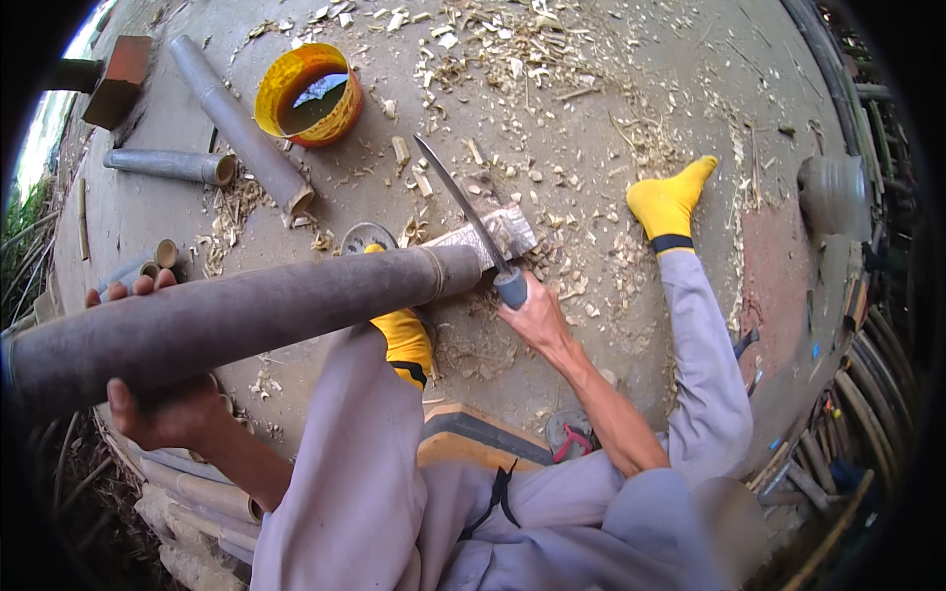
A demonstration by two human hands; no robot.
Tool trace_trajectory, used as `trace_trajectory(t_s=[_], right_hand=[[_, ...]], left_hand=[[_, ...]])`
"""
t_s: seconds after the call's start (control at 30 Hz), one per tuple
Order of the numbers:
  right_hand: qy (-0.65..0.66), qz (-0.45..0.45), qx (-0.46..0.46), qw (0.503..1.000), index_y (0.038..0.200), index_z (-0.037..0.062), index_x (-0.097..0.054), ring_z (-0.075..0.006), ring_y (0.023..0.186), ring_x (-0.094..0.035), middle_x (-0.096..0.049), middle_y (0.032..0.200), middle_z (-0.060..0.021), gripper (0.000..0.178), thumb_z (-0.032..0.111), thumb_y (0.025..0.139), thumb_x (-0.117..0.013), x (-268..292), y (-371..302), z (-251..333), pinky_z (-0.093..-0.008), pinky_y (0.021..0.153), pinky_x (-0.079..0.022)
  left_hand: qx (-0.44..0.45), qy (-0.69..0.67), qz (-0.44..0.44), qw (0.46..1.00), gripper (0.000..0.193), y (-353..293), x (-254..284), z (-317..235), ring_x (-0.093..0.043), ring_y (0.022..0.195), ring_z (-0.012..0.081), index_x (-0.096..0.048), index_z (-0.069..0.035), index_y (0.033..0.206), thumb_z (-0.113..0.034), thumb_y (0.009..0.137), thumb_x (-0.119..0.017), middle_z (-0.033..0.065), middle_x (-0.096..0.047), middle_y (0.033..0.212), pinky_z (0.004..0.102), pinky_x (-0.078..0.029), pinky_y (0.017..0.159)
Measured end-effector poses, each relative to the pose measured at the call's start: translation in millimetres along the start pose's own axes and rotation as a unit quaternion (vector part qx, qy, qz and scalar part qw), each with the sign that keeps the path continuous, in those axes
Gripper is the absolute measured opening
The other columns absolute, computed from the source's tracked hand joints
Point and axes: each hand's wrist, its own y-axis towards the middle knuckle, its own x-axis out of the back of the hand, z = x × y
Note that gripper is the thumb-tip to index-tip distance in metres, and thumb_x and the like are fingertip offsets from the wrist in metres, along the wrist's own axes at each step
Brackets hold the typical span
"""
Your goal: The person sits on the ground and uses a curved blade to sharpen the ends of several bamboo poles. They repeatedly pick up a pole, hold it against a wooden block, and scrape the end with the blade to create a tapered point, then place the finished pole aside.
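My left hand [172, 414] is wrapped round a thick grey-brown bamboo pole [246, 320], thumb below and fingertips showing over its upper side. The pole slants from the left edge to the middle of the view, with a joint ring near its far end. That end lies against a pale, chopped wooden block [507, 231]; whether it rests on it I cannot tell. In my right hand [542, 320] is the blue-grey handle of a long curved knife [463, 202]. Its blade points up and to the left, crossing over the block just beyond the pole's end.
A yellow bucket [347, 123] with dark liquid stands at the upper left beside cut bamboo lengths [236, 123]. Chips and shavings [512, 49] litter the concrete floor. My yellow-socked feet [675, 197] are spread apart. More poles [867, 394] lie along the right edge.
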Motion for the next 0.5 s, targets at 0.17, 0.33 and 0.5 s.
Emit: trace_trajectory(t_s=[0.17, 0.33, 0.5], right_hand=[[0.053, -0.091, 0.069, 0.992, 0.102, 0.0001, -0.054, -0.0191, 0.063, -0.062, -0.062, 0.075, -0.0136, 0.034, 0.009, 0.073, -0.069, 17, -14, 41, -0.0320, 0.058, -0.050], [0.137, -0.179, 0.182, 0.957, 0.096, -0.0022, -0.052, -0.0165, 0.057, -0.060, -0.060, 0.069, -0.0094, 0.031, 0.003, 0.071, -0.070, 10, -20, 53, -0.0288, 0.052, -0.049], [-0.020, -0.035, 0.032, 0.999, 0.096, 0.0007, -0.054, -0.0191, 0.066, -0.066, -0.064, 0.073, -0.0128, 0.030, 0.009, 0.071, -0.070, 3, -1, 13, -0.0330, 0.056, -0.051]], left_hand=[[-0.050, -0.062, -0.035, 0.996, 0.072, 0, 27, 16, -0.050, 0.094, 0.0294, -0.033, -0.002, 0.128, -0.035, 0.072, -0.063, 0.0156, -0.045, 0.104, 0.0470, -0.038, 0.096], [-0.078, -0.067, 0.023, 0.994, 0.077, 0, 32, 16, -0.049, 0.086, 0.0250, -0.033, -0.004, 0.128, -0.036, 0.066, -0.064, 0.0134, -0.043, 0.099, 0.0409, -0.039, 0.088], [-0.098, -0.060, 0.039, 0.993, 0.080, -3, 25, 13, -0.048, 0.089, 0.0249, -0.032, -0.003, 0.129, -0.037, 0.064, -0.065, 0.0135, -0.044, 0.098, 0.0420, -0.039, 0.088]])
